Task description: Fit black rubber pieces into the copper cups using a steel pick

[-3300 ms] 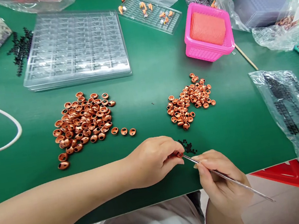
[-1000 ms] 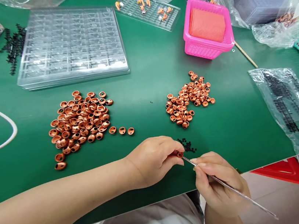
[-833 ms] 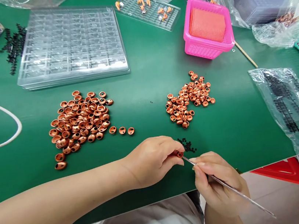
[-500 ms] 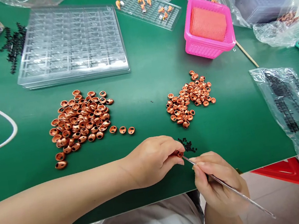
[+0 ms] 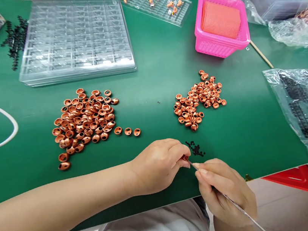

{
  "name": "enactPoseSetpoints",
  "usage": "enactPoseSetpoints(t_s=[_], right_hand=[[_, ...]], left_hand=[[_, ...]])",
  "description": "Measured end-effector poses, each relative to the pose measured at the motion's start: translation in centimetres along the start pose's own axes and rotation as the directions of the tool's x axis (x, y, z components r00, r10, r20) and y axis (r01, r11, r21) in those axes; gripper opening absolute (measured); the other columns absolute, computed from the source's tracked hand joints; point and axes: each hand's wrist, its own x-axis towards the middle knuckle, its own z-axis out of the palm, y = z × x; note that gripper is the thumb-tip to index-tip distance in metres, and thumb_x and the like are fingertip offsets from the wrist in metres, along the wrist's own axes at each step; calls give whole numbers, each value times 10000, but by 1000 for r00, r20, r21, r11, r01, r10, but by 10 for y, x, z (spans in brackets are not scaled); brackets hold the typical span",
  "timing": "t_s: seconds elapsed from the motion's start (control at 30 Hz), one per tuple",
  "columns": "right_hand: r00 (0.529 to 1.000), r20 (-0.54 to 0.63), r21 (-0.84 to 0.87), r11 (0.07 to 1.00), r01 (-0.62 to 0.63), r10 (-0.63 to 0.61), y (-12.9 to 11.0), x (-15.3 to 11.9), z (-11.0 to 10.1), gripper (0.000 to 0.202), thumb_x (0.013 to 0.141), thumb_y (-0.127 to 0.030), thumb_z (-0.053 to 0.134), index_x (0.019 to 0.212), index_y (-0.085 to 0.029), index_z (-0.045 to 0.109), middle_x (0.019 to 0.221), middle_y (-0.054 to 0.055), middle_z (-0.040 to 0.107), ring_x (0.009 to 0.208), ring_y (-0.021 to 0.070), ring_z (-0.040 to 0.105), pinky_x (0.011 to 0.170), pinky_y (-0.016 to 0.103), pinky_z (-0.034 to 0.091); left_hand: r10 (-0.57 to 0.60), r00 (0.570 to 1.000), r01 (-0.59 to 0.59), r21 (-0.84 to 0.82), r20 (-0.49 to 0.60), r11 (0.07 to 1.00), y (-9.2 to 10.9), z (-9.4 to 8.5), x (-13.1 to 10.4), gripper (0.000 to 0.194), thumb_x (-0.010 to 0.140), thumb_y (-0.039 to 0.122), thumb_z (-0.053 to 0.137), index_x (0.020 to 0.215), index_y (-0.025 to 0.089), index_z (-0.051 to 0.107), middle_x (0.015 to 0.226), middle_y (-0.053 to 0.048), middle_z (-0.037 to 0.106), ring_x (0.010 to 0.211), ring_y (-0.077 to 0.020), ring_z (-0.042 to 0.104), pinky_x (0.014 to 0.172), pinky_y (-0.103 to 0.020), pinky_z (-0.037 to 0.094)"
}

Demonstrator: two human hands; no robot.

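Note:
Between the thumb and fingers of my left hand (image 5: 161, 166) is a small copper-coloured shell with holes (image 5: 185, 158), mostly covered by the fingertips. My right hand (image 5: 228, 187) is closed in a pen grip around a thin metal pick (image 5: 245, 213). The pick's tip meets the shell; whether it is inside a hole I cannot tell. Just beyond the fingers lies a little heap of tiny black pieces (image 5: 195, 148). A large pile of copper shells (image 5: 85, 119) spreads to the left, and a smaller pile of such shells (image 5: 200, 97) lies ahead on the right.
Stacked clear compartment trays (image 5: 74, 38) stand at the back left, beside black sprue parts (image 5: 15, 39). Farther back is a grid tray (image 5: 161, 5) with orange pieces. A pink basket (image 5: 223, 46) holds an orange-red pad. On the right lies a plastic bag (image 5: 298, 106) of black parts.
The view has shifted slightly, so the table things appear a little right and higher. My right hand and the pick have come closer to the shell in my left hand.

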Motion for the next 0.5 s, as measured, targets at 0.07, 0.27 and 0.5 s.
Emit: enactPoseSetpoints(t_s=[0.07, 0.27, 0.5], right_hand=[[1000, -1, 11, 1000, 11, -11, 0, 2, 0, 426, 749, 69, 673, 1120, -136, 629, 949, 107, 711, 816, 183, 694, 642, 320, 614], [993, -103, 76, 996, -51, 59, 1, 4, 3, 390, 765, 47, 647, 1079, -185, 623, 898, 63, 712, 771, 169, 693, 609, 313, 599], [911, -349, 318, 942, -106, 220, 3, 3, 7, 243, 807, 0, 605, 981, -168, 631, 820, 34, 690, 725, 187, 675, 601, 354, 562]], left_hand=[[-13, 1000, 13, -11, 0, 1000, -1, 0, 0, 98, 960, 127, 505, 914, 128, 591, 770, -45, 669, 691, -145, 596, 664, -253, 488], [-81, 997, 81, -43, 10, 996, -1, -1, 3, 92, 953, 222, 581, 916, 155, 631, 762, -8, 672, 664, -116, 611, 644, -212, 477], [-114, 992, 122, -202, 52, 972, -1, -8, 6, 70, 879, 207, 696, 923, 156, 682, 794, -2, 706, 672, -96, 620, 640, -171, 476]])
